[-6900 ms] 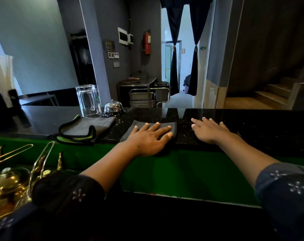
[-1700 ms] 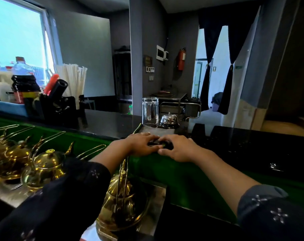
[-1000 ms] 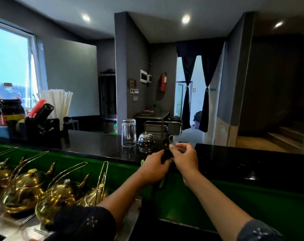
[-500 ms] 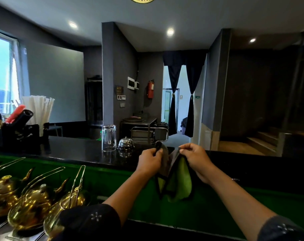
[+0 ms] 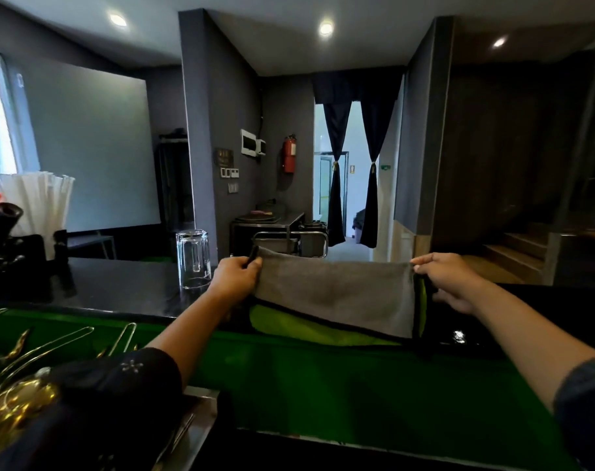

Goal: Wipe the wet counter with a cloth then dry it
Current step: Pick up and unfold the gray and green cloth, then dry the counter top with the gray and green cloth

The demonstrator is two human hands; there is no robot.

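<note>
Here, your left hand and right hand are raised apart, fingers pinching the top corners of the grey, green-backed, black-edged cloth; it hangs stretched above the glossy black counter.

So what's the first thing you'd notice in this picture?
A grey cloth with a bright green underside, stretched wide above the black counter. The left hand pinches one top corner and the right hand pinches the other. Just left of it, a clear glass stands upside down on the counter.
</note>
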